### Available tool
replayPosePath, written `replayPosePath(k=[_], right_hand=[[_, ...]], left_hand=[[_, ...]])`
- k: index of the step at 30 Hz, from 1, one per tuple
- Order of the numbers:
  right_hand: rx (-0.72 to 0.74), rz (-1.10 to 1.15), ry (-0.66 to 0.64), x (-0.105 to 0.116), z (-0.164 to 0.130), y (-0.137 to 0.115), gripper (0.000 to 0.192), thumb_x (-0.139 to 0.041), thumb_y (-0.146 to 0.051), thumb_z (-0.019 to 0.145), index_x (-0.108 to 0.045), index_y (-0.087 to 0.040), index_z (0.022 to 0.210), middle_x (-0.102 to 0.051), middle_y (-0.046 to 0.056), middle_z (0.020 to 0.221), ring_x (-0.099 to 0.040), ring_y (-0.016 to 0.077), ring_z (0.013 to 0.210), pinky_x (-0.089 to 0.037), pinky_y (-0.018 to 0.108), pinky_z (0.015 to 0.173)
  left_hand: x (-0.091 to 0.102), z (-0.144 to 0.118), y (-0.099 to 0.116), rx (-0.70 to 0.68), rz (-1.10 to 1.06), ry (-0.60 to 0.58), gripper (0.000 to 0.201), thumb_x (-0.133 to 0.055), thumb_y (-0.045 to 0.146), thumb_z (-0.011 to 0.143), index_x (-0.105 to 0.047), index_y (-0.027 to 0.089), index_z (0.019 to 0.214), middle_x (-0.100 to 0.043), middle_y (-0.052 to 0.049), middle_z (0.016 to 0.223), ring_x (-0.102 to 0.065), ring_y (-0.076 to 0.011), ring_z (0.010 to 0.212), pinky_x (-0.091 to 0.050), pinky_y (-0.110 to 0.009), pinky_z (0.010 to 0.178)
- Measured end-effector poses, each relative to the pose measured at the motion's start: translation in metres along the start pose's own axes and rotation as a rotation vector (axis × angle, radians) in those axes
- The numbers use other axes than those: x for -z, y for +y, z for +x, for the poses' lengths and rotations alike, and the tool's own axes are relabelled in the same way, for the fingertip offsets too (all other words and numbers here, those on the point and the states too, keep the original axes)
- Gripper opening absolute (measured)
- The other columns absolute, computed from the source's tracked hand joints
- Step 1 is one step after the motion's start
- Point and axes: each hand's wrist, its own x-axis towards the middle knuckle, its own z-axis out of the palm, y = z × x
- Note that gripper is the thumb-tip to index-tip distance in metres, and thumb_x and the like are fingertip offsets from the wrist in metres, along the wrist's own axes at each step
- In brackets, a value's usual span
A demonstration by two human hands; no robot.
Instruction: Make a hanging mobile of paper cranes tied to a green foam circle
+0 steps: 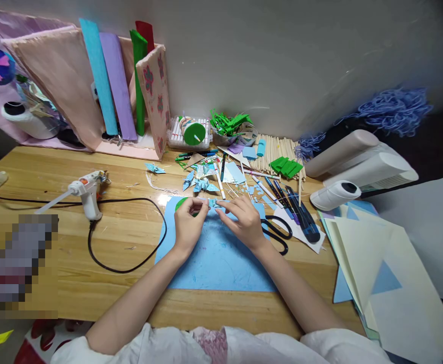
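- Two hands meet over one blue sheet (213, 258) on the table (69, 222): the left hand (188, 222) and right hand (244, 220) both pinch one small blue folded paper (213, 203) between their fingertips, at the sheet's far edge.
- One green disc (180, 203) peeks out from behind the left hand.
- One glue gun (87, 192) stands to the left, its one black cord (130, 263) looping toward the sheet.
- One pair of scissors (278, 233) lies just right of the right hand.
- Several finished blue folded figures (200, 182) lie beyond the hands; exact count unclear.
- One stack of pale papers (373, 263) sits far right.
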Motion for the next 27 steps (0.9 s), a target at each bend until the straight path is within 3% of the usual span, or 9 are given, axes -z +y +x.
replayPosePath(k=[4,10,14,21,27], right_hand=[[-0.130,0.097,0.102,0.001,0.001,-0.007,0.017,-0.056,-0.019,0.082,-0.066,-0.023,0.095,-0.064,0.004,0.074,-0.054,0.0185,0.072,-0.044,0.034,0.070],[-0.194,0.147,0.105,0.005,0.004,-0.008,0.016,-0.055,-0.019,0.082,-0.066,-0.024,0.091,-0.064,0.003,0.074,-0.055,0.0177,0.069,-0.044,0.034,0.067],[-0.180,0.161,0.082,0.006,0.002,-0.006,0.015,-0.056,-0.018,0.081,-0.066,-0.024,0.090,-0.065,0.002,0.075,-0.055,0.0172,0.070,-0.044,0.032,0.067],[-0.202,0.167,0.087,0.006,0.002,-0.008,0.014,-0.055,-0.019,0.081,-0.065,-0.023,0.088,-0.062,0.002,0.072,-0.052,0.0163,0.065,-0.043,0.033,0.067],[-0.163,0.157,0.057,0.009,0.005,-0.008,0.014,-0.054,-0.016,0.079,-0.062,-0.023,0.088,-0.060,0.002,0.073,-0.052,0.0180,0.070,-0.043,0.033,0.068]], left_hand=[[-0.003,-0.002,0.000,0.032,-0.079,-0.037,0.016,-0.062,0.031,0.074,-0.058,0.016,0.075,-0.064,-0.003,0.073,-0.064,-0.0143,0.071,-0.051,-0.025,0.066],[-0.002,0.002,0.001,0.060,-0.101,-0.126,0.025,-0.062,0.028,0.073,-0.055,0.018,0.095,-0.064,-0.003,0.080,-0.064,-0.0125,0.074,-0.051,-0.023,0.066],[0.002,0.004,0.005,-0.035,0.046,-0.189,0.024,-0.059,0.030,0.077,-0.063,0.020,0.098,-0.067,-0.004,0.088,-0.064,-0.0140,0.078,-0.052,-0.025,0.071],[0.004,0.002,0.008,-0.192,0.196,-0.132,0.017,-0.059,0.030,0.077,-0.068,0.022,0.089,-0.070,-0.003,0.087,-0.064,-0.0156,0.075,-0.052,-0.028,0.071],[0.007,0.002,0.006,-0.306,0.273,-0.150,0.015,-0.056,0.028,0.080,-0.068,0.023,0.085,-0.069,-0.002,0.083,-0.063,-0.0151,0.075,-0.049,-0.027,0.071]])
